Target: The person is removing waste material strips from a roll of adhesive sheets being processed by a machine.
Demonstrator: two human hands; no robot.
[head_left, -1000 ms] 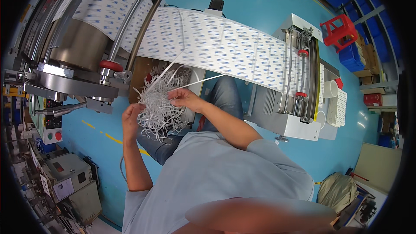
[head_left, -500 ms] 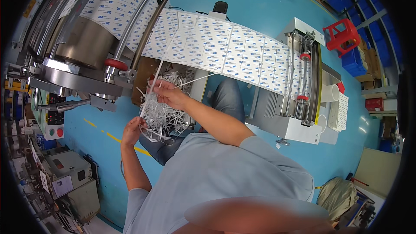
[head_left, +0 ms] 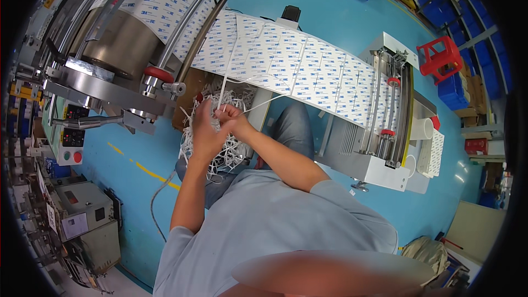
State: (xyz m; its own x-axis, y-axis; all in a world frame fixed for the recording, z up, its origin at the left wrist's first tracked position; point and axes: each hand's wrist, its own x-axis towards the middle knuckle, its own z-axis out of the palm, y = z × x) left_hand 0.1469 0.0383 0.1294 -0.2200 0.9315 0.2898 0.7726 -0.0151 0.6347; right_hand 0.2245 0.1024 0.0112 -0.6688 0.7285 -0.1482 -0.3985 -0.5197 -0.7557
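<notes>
My left hand [head_left: 204, 131] and my right hand [head_left: 234, 121] meet just below a wide white printed web [head_left: 297, 63] that runs across a machine. Both hands pinch thin white trim strips [head_left: 230, 80] that rise from my fingers up to the web. A tangled heap of the same white strips [head_left: 234, 154] hangs under my hands, over a brown box [head_left: 190, 85] and my lap.
A large steel roller [head_left: 118, 47] with rails and red knobs stands at left. A white cutter unit [head_left: 385, 132] sits at right with stacked sheets [head_left: 434, 154]. A control box with buttons [head_left: 69, 146] is at far left. Red stool [head_left: 440, 58] and blue crates [head_left: 454, 91] lie beyond.
Both hands have come together and risen toward the web; the left hand moved up from beside the heap to the right hand. The strips are now pulled taut upward.
</notes>
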